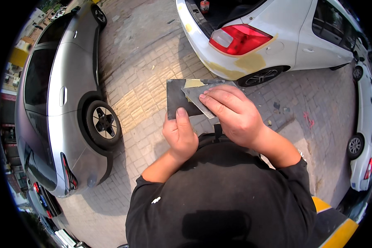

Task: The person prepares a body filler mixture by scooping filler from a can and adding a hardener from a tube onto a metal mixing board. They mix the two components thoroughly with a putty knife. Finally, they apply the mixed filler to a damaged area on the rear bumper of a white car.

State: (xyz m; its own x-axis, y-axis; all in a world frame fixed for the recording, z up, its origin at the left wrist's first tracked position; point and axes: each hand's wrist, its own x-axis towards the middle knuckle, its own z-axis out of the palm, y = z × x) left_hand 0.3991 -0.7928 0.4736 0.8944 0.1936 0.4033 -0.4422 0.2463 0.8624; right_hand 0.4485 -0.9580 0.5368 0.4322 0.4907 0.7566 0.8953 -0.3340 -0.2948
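Note:
My left hand (pixel 180 133) grips the lower edge of a dark, flat rectangular plate (pixel 175 94), with its thumb on top. In my right hand (pixel 237 115) is a thin grey putty spreader (pixel 208 109), held slantwise over the right part of the plate. Pale yellow putty (pixel 194 83) lies at the upper edge, where the plate and spreader overlap. Beyond my hands stands a white car (pixel 288 29) with its rear open. Smoothed yellow filler (pixel 252 62) covers its body below the red tail light (pixel 239 39) and around the wheel arch.
A silver car (pixel 76 136) stands at the left. Another white car (pixel 361 124) is at the far right. Brick paving (pixel 132 101) lies between the cars. A black-and-yellow striped object (pixel 341 233) is at the lower right.

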